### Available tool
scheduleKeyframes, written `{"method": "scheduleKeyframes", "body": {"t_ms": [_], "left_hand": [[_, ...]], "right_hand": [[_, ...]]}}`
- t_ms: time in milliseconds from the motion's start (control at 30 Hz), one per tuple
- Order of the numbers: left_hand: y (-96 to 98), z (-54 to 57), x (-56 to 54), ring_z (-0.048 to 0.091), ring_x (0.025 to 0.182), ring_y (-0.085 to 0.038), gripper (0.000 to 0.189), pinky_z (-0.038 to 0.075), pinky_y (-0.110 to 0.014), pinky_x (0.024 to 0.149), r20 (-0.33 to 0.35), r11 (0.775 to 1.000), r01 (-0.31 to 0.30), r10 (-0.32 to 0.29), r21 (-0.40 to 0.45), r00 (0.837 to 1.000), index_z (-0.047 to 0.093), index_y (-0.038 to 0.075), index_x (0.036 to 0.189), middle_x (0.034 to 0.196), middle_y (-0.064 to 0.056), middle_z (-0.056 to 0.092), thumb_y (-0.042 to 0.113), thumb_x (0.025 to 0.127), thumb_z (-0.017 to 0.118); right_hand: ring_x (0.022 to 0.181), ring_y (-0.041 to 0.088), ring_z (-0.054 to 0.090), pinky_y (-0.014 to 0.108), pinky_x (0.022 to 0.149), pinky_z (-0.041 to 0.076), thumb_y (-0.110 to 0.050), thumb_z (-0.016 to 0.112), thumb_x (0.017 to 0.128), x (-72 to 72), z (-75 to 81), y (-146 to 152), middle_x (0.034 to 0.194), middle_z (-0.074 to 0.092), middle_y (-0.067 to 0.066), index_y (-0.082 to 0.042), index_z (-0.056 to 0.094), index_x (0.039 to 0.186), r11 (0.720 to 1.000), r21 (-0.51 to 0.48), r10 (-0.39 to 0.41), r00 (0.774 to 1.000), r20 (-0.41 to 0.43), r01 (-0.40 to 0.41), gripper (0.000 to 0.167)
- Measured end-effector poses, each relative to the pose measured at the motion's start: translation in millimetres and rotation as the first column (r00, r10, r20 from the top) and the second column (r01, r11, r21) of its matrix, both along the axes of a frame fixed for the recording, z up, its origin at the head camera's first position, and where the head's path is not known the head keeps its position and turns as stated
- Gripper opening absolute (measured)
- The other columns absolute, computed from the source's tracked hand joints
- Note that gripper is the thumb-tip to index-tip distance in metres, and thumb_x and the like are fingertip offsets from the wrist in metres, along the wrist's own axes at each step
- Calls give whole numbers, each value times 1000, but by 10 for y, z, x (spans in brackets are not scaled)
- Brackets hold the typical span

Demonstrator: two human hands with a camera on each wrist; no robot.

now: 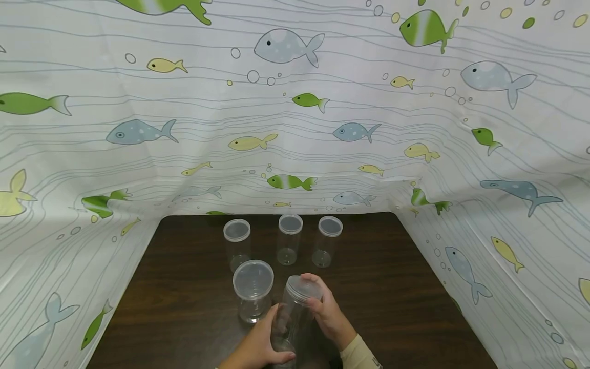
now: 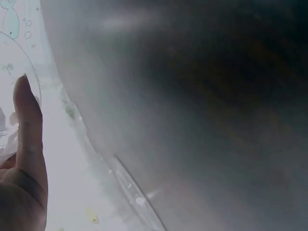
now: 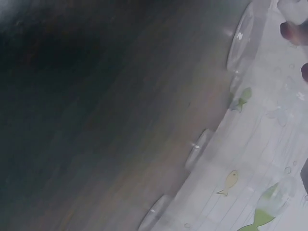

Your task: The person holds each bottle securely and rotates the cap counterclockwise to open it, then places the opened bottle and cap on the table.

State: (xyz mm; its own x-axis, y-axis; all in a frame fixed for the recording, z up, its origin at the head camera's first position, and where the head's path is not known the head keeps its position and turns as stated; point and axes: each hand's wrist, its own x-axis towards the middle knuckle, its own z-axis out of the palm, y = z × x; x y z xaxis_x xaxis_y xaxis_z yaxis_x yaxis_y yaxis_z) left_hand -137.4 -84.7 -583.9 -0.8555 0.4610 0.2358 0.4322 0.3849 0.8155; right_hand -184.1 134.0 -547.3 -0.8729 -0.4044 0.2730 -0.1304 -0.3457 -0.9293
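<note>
In the head view, a tall clear plastic jar stands slightly tilted between my hands near the front of the table. My left hand grips its body from the left, thumb low across the near side. At the top, my right hand holds the translucent screw lid by its edge. The left wrist view catches the left thumb against the clear jar wall. Only the fingertips of the right hand show at the right wrist view's upper right edge.
A wider lidded jar stands just left of the held one. Farther back are three slimmer lidded jars, at left, middle and right. A fish-printed curtain surrounds the dark wooden table.
</note>
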Motion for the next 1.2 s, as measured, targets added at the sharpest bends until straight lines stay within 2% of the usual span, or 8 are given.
{"method": "scheduleKeyframes", "body": {"t_ms": [167, 367, 500, 767, 867, 933, 1100, 1200], "left_hand": [[6, -17, -17, 60, 112, -19, 101, 53, -36, 91, 10, 1000, 10, -10, 27, 1000, 35, -2, 146, 129, -12, 59, 35, 72, 92], [35, -23, -28, 62, 104, -16, 99, 54, -34, 86, -21, 995, -85, 86, 44, 996, 38, -2, 144, 121, -8, 63, 35, 70, 93], [43, -23, -23, 63, 98, -15, 99, 55, -35, 80, -55, 986, -168, 168, 3, 984, 41, 0, 141, 114, -6, 65, 36, 66, 95], [42, -6, -35, 65, 98, -22, 103, 55, -39, 78, -46, 970, -222, 219, -95, 975, 41, 3, 143, 117, -10, 65, 44, 65, 94], [40, -2, -30, 64, 100, -20, 105, 55, -38, 80, -50, 975, -195, 190, -108, 980, 40, 2, 144, 122, -10, 63, 46, 65, 93], [37, -1, -28, 64, 99, -18, 104, 55, -35, 80, -16, 988, -132, 131, -75, 991, 39, -1, 145, 123, -11, 63, 44, 68, 92], [16, 9, -34, 67, 99, -19, 95, 55, -29, 81, 110, 992, 59, -71, 107, 991, 34, -6, 144, 122, -12, 63, 27, 75, 90], [13, 11, -41, 67, 98, -17, 92, 55, -29, 82, 117, 986, 80, -97, 148, 988, 35, -5, 143, 121, -11, 64, 24, 75, 90]], "right_hand": [[124, 19, 52, 32, 102, 45, -42, 63, 100, -38, -22, 57, 139, 49, 7, -5, 34, 151, 997, -13, 81, 997, -8, -81, 69], [134, 15, 46, 29, 107, 40, -34, 53, 106, 30, -19, 43, 152, 32, 26, 5, 9, 156, 999, -7, -45, 999, -20, 45, 77], [136, 9, 42, 24, 106, 37, -23, 52, 107, 94, 33, 13, 153, 29, 29, 8, 18, 151, 979, 80, -185, 983, -20, 186, 64], [120, 17, 54, 25, 95, 47, -33, 59, 104, 159, 158, -56, 140, 47, 32, 9, 33, 148, 934, 258, -242, 969, -54, 248, 66], [113, 18, 56, 26, 91, 48, -39, 62, 101, 132, 139, -77, 134, 52, 24, 8, 39, 146, 924, 268, -270, 961, -56, 275, 69], [111, 18, 56, 27, 91, 48, -39, 63, 101, 101, 110, -78, 130, 53, 18, 8, 41, 144, 945, 217, -250, 968, -10, 247, 68], [113, 19, 57, 29, 94, 49, -38, 64, 101, 23, 41, -32, 131, 55, 9, 12, 38, 144, 996, 14, -88, 993, 80, 87, 72], [117, 20, 56, 31, 98, 48, -42, 62, 101, -12, 1, -7, 135, 55, 7, 10, 34, 148, 999, -21, -29, 998, 55, 30, 75]]}}
